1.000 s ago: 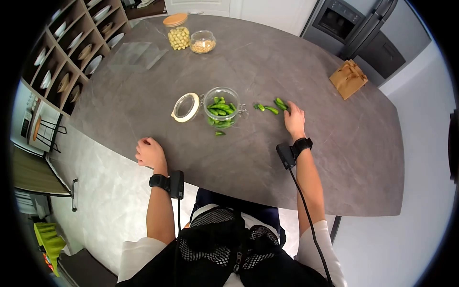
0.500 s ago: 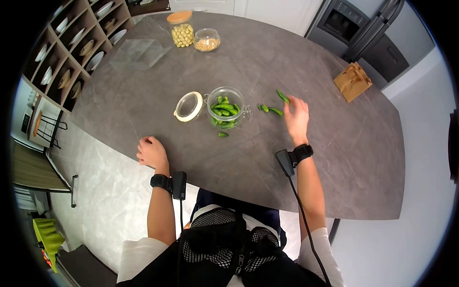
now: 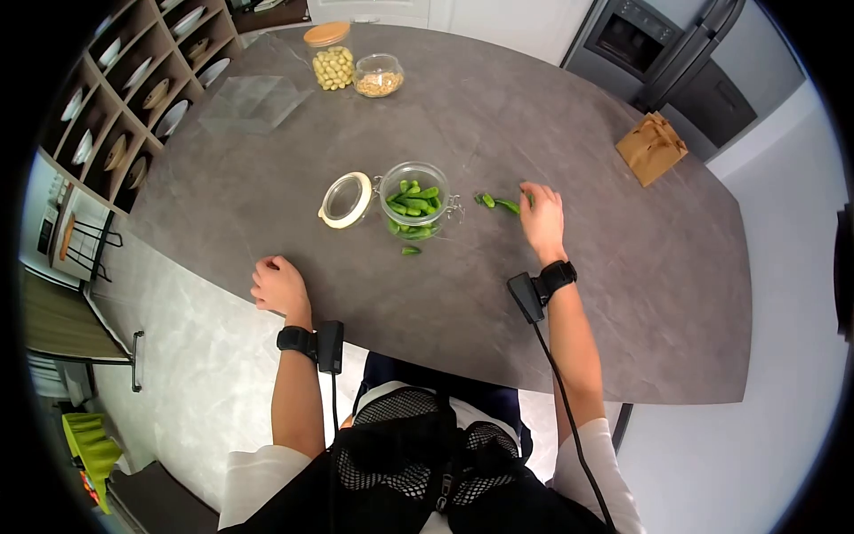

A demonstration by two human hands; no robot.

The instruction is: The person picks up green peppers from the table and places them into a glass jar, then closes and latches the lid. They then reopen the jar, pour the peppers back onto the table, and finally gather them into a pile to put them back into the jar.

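Note:
My left hand point(image 3: 279, 286) rests at the table's near edge, fingers loosely curled, with nothing visible in them. Over to the right, my right hand point(image 3: 543, 222) is closed near the tabletop; a sliver of green between its fingers appears to be a green chili pepper point(image 3: 531, 201), mostly hidden. Loose green chilies point(image 3: 507, 206) lie just left of those fingertips. A glass clip-top jar point(image 3: 447, 190), partly filled with green chilies point(image 3: 414, 199), stands open in the middle. Its cream-rimmed lid point(image 3: 363, 210) hangs back to the left. One short chili piece point(image 3: 410, 251) lies in front of the jar.
On the grey table point(image 3: 463, 311), a wooden-lidded jar point(image 3: 333, 68) and a small glass bowl point(image 3: 380, 84) stand at the back. A clear plastic sheet point(image 3: 253, 102) lies back left. A brown paper bag point(image 3: 652, 149) stands at the right edge.
My right hand has lowered and turned slightly; the chili that stuck out beyond its fingertips is now mostly hidden. My left hand stays put. The view has shifted slightly.

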